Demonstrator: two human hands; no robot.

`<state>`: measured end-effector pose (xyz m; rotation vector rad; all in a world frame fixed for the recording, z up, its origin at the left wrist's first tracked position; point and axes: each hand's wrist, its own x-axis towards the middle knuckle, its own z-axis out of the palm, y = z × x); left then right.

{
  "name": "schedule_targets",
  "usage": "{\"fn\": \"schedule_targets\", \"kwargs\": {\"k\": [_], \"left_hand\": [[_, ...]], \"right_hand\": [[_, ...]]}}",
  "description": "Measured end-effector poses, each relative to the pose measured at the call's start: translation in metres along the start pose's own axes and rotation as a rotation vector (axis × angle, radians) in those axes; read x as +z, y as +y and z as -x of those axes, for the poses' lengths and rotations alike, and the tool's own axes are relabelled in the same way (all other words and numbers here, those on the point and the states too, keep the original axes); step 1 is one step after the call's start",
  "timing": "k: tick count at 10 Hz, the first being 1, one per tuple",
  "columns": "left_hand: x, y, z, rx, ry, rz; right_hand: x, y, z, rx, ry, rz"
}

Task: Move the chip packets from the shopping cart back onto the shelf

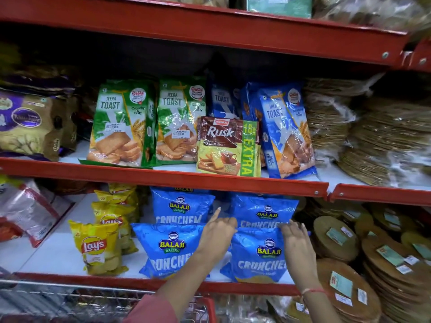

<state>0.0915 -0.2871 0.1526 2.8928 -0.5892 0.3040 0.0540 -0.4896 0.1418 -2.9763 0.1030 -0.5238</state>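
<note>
Squarely at the front of the lower shelf (58, 255), a blue Balaji Crunchem packet (258, 255) stands upright while a person settles it into line. The right hand (295, 241) lies flat along the packet's upper edge at its two o'clock corner, fingers spread and closed on nothing. The left hand (218, 234) presses against the packet's nine o'clock side, in the gap between it and a second front packet (171, 248), forefinger lifted toward twelve o'clock; it grips nothing either, so far as can be told. Two more blue packets (182, 206) stand directly behind, at twelve o'clock of the front pair, so the row appears to be two deep. The step in hand looks like the final straightening of a packet just placed.

Next, by the look of it, both hands would have to come away without tipping the light, air-filled bag, then drop to the shopping cart (205, 306), whose red rim and wire mesh show at six o'clock; what remains inside it cannot be made out.

At nine o'clock of the blue packets stand yellow Lay's packets (98, 248), with bare white shelf around them. At three o'clock lie stacks of flat brown discs (335, 241) in clear wrap. Overhead, at twelve o'clock, a red-edged shelf carries green Jeera Toast packs (121, 122), a Rusk pack (228, 145) and a blue Milk Toast pack (286, 131). The setting is a shop aisle.
</note>
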Motion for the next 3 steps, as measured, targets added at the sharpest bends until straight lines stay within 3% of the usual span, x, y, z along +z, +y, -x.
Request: {"fn": "schedule_targets", "kwargs": {"k": [1,2,3], "left_hand": [[-0.011,0.000,0.005,0.015,0.007,0.001],[-0.035,-0.003,0.018,0.085,0.098,0.114],[-0.091,-0.023,0.026,0.228,0.596,0.105]], "right_hand": [[-0.009,-0.004,0.002,0.041,-0.006,0.012],[-0.034,-0.017,0.001,-0.004,0.130,-0.087],[-0.101,-0.038,-0.013,-0.066,0.450,-0.329]]}}
